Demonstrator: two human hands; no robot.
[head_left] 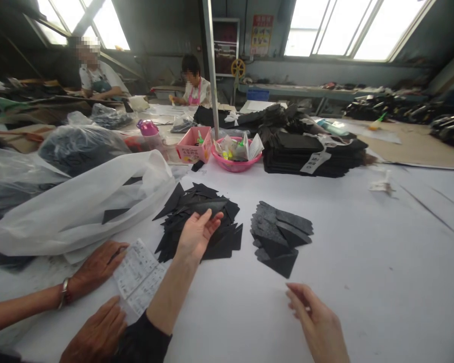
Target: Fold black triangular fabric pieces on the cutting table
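Observation:
My left hand [196, 234] is closed, thumb uppermost, on a thin black cut piece [215, 205]. It is held over a loose heap of similar black pieces [223, 247], many with pointed corners. To the right lies a smaller, fanned stack of black-grey pieces [274, 232] with scalloped edges at its left. My right hand [318, 320] hovers in front of that stack, thumb and fingertips drawn together, with nothing visible between them. It is apart from the stack.
At left, a co-worker's hands [94, 272] hold a printed sheet [139, 277] near my left forearm. A white plastic bag [83, 227] lies beyond. Behind the heap stand a pink box [192, 146], a pink basket [236, 165], a metal post [213, 75] and tied black stacks [306, 156].

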